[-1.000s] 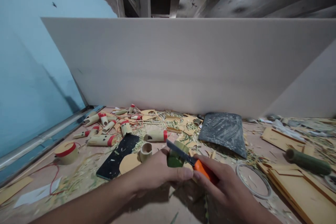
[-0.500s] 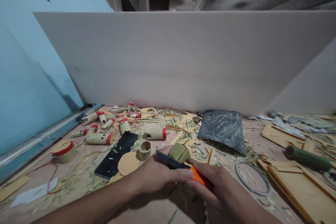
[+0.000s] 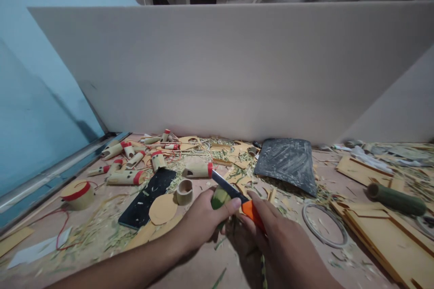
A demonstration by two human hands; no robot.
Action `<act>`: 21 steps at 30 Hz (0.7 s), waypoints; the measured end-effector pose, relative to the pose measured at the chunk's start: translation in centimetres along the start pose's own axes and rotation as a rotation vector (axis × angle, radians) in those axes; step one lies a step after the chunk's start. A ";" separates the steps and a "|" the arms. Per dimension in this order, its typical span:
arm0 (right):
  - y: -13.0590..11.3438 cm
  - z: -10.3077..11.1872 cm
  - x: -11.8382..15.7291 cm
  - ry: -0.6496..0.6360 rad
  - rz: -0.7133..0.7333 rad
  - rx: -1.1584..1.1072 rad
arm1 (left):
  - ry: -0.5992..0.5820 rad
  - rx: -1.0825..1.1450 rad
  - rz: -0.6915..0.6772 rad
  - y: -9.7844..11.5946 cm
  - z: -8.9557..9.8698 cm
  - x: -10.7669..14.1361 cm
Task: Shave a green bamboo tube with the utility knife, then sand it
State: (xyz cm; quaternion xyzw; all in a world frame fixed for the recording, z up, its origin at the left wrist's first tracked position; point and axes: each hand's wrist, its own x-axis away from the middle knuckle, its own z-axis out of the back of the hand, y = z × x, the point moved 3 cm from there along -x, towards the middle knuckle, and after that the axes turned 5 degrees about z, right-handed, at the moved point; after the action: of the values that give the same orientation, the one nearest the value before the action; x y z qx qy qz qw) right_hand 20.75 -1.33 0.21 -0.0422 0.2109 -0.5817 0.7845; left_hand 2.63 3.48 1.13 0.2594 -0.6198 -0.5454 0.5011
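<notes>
My left hand (image 3: 203, 216) is closed around a short green piece of bamboo (image 3: 220, 198), its skin partly shaved pale. In my right hand (image 3: 271, 226) is the orange handle of a utility knife (image 3: 253, 213). The knife's dark blade (image 3: 225, 184) slants up and left across the top of the bamboo, and my left thumb presses near the blade's base. Fingers hide the lower part of the bamboo. Just left of my left hand stands a short pale bamboo ring (image 3: 184, 191).
Several bamboo tubes with red ends (image 3: 125, 177) lie at the left. A black slab (image 3: 147, 198) and sandpaper (image 3: 286, 165) lie among shavings. To the right are a grey ring (image 3: 324, 225), a green bamboo tube (image 3: 396, 198) and wooden panels (image 3: 389, 244). A white board (image 3: 230, 72) stands behind.
The knife blade has swung to a steeper angle and lifted. The bamboo has turned in my left hand, showing greener skin. The view has shifted slightly.
</notes>
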 end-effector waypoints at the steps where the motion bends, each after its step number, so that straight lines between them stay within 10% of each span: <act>1: 0.2 0.2 -0.1 0.033 -0.004 0.013 | -0.014 0.007 -0.004 0.0 -0.1 0.0; 8: 1.6 2.4 -0.9 0.191 0.040 -0.137 | -0.099 0.014 -0.038 0.5 0.5 0.3; 21: 0.2 2.5 -1.3 -0.167 0.020 -0.288 | -0.233 0.137 0.020 0.5 0.8 0.2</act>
State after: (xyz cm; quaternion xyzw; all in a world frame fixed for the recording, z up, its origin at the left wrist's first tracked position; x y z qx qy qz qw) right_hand 21.59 -0.53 2.75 -0.2002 0.2267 -0.5321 0.7909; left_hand 1.92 3.76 1.73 0.2218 -0.7123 -0.5231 0.4120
